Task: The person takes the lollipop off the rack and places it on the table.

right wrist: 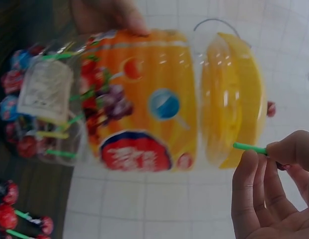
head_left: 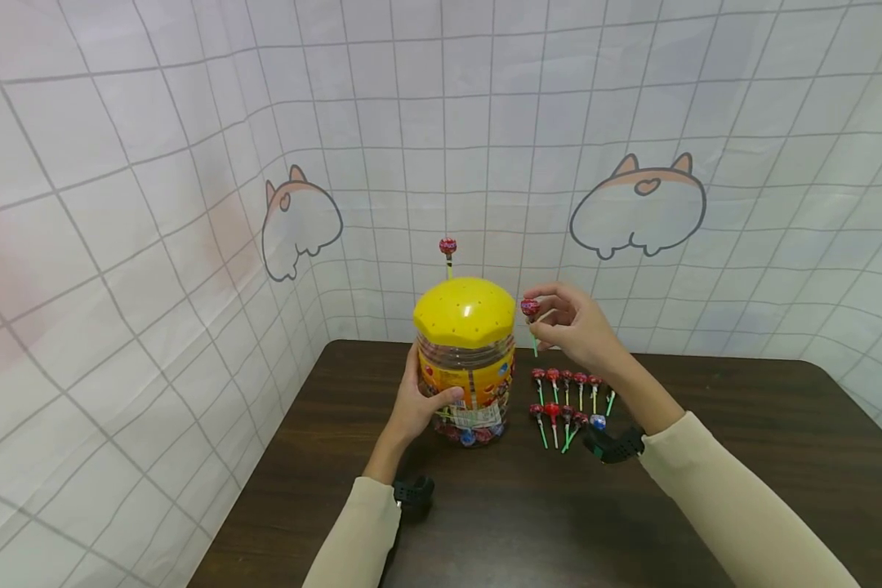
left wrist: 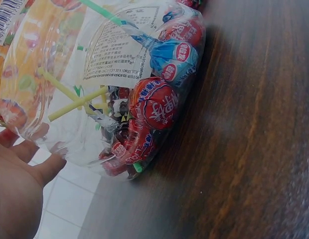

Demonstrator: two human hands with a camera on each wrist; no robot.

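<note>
A clear plastic lollipop jar point(head_left: 450, 380) with an orange wrapper and a domed yellow lid point(head_left: 465, 310) stands on the table. My left hand point(head_left: 415, 408) grips the jar's left side, thumb across the front. Above the lid's far side, a red-wrapped lollipop point(head_left: 448, 246) stands upright on a yellow stick. Beside the lid on the right, my right hand point(head_left: 576, 327) pinches another red lollipop point(head_left: 530, 307) by its green stick point(right wrist: 250, 148), head up, apart from the lid. Inside the jar's bottom lie several wrapped lollipops, among them a blue one point(left wrist: 173, 60).
Two rows of lollipops lie right of the jar, mostly red-headed like this one point(head_left: 554, 376), with a blue one point(head_left: 598, 421) at the near row's right end. The dark wooden table point(head_left: 485, 523) backs onto a white gridded curtain point(head_left: 456, 139).
</note>
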